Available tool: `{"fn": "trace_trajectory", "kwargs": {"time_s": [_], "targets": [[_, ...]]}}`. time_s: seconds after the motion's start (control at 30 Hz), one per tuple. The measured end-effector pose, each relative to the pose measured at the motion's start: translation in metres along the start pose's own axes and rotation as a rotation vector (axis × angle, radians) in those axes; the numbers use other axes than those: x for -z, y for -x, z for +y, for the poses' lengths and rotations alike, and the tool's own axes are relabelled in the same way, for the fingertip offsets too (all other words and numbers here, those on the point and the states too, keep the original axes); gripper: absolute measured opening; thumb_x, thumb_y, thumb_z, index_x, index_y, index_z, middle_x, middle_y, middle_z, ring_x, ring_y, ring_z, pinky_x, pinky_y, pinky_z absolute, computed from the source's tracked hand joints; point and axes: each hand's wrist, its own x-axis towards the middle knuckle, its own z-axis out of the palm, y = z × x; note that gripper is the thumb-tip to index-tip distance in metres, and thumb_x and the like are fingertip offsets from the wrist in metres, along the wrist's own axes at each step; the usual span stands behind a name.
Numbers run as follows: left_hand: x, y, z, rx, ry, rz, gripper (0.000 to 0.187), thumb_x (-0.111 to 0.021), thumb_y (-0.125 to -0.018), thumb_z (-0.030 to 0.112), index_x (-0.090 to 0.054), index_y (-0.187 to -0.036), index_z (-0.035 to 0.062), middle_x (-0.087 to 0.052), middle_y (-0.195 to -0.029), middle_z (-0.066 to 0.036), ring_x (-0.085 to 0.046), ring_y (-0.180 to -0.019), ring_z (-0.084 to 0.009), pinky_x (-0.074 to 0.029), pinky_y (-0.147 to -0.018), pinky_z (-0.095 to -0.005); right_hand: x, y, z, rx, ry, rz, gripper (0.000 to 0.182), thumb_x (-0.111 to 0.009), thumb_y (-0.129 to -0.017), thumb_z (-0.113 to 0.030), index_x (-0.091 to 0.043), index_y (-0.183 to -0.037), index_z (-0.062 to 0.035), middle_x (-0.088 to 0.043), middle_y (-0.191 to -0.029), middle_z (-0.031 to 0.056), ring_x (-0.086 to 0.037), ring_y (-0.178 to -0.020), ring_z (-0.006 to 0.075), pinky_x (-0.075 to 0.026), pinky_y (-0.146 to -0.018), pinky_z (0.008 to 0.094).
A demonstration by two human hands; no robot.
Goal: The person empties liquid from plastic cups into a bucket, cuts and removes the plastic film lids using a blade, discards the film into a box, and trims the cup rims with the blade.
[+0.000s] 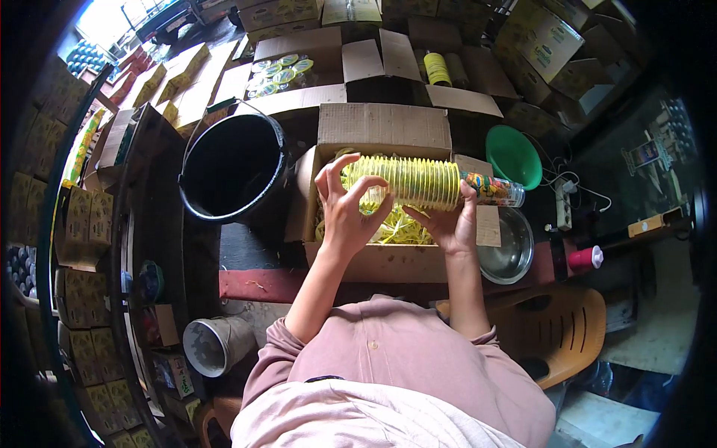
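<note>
A long stack of nested plastic cups (414, 181) lies sideways above an open cardboard box (385, 125). Its yellow rims sit close together like ridges, and the printed body of the end cup (493, 190) sticks out on the right. My left hand (349, 209) is curled at the left end of the stack, with thumb and index finger bent toward its near side. From below, my right hand (453, 225) holds the right part, the thumb up against it. Yellow, stringy-looking contents (396, 226) show inside the box under the stack.
A black bucket (234, 168) stands left of the box. To the right are a green bowl (514, 157), a clear bowl (508, 246) and a power strip (563, 205) with cables. Behind, an open carton holds round lids (284, 75). An orange chair (553, 328) stands at lower right.
</note>
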Motion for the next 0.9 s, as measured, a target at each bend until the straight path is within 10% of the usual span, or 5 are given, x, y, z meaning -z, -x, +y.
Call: {"fn": "trace_trajectory", "kwargs": {"time_s": [0.9], "targets": [[-0.013, -0.023, -0.017, -0.036, -0.008, -0.115, 0.016, -0.064, -0.070, 0.013, -0.067, -0.082, 0.0227, -0.037, -0.124, -0.010, -0.027, -0.115, -0.0330, -0.020, -0.096, -0.0408, -0.002, -0.030, 0.004, -0.021, -0.002, 0.070, 0.054, -0.055, -0.077, -0.042, -0.046, -0.119, -0.0083, -0.053, -0.114, 0.0134, -0.052, -0.107, 0.0295, -0.041, -0.090, 0.0560]]}}
